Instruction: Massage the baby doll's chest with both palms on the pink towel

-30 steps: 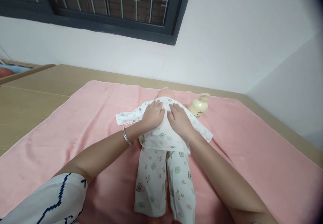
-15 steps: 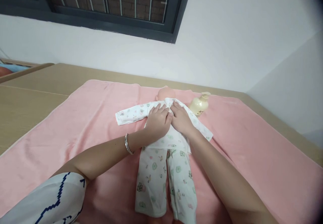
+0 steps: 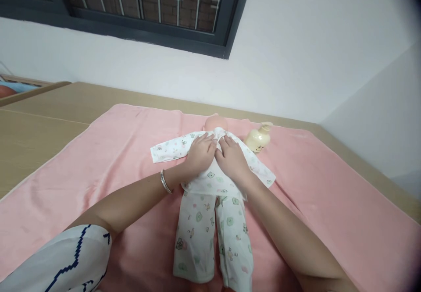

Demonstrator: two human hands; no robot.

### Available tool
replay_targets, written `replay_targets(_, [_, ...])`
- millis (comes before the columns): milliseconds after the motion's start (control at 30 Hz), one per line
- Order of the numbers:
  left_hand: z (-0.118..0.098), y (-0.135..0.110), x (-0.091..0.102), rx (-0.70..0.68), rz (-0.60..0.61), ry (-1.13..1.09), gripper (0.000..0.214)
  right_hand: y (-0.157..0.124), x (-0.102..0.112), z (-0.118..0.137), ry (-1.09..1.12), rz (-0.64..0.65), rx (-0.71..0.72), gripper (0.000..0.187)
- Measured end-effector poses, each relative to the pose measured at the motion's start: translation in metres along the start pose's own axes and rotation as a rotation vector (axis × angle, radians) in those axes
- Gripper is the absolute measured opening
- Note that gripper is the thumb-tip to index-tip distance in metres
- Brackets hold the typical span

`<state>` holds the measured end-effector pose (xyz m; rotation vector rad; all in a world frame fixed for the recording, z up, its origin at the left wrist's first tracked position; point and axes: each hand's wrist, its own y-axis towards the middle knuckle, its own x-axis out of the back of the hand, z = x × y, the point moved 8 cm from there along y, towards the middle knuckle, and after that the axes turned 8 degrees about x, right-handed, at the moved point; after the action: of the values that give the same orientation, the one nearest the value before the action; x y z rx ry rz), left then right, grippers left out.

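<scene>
A baby doll point(image 3: 215, 122) lies on its back on a pink towel point(image 3: 98, 160), dressed in a white printed shirt point(image 3: 213, 179) and matching trousers point(image 3: 200, 235). My left hand point(image 3: 201, 151), with a silver bracelet on the wrist, lies flat on the left side of the doll's chest. My right hand point(image 3: 230, 156) rests flat on the right side, fingers stretched toward the collar. The two hands are side by side, almost touching. Both shirt sleeves are spread out to the sides. Only the top of the doll's head shows.
A pale yellow pump bottle point(image 3: 258, 139) stands on the towel just right of the doll's head. The towel covers a wooden surface point(image 3: 39, 129) against a white wall under a dark-framed window point(image 3: 138, 16). A wooden edge point(image 3: 33, 91) shows at far left.
Both hands slid inward until they met over the chest, then moved slightly apart again and up toward the collar. The shirt front has been smoothed; the doll and bottle stayed in place.
</scene>
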<state>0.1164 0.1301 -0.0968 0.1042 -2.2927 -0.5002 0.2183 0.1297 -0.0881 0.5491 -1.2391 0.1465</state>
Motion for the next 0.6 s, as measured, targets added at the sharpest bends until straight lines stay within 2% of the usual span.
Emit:
replay_targets(100, [0.017,0.019,0.0,0.006,0.019,-0.049,0.044,-0.007,-0.001,0.016,-0.044,0.017,-0.003,0.052])
replay_targets(200, [0.024,0.027,0.0,0.007,0.012,0.017,0.042,-0.012,-0.001,0.028,-0.067,0.013,0.016,0.053])
replay_targets(267, [0.02,0.02,-0.002,0.019,-0.01,0.126,0.044,-0.011,0.0,0.025,-0.047,-0.006,0.006,0.054])
replay_targets(367, [0.003,-0.001,-0.006,0.025,-0.034,0.284,0.049,-0.003,0.001,0.009,0.038,-0.038,-0.028,0.055])
replay_targets(467, [-0.014,-0.018,-0.011,-0.008,-0.027,0.354,0.05,0.004,0.002,-0.002,0.098,-0.065,-0.043,0.053])
replay_targets(600, [-0.012,-0.016,-0.011,-0.027,0.011,0.324,0.051,-0.003,0.003,0.008,0.053,-0.059,-0.083,0.054])
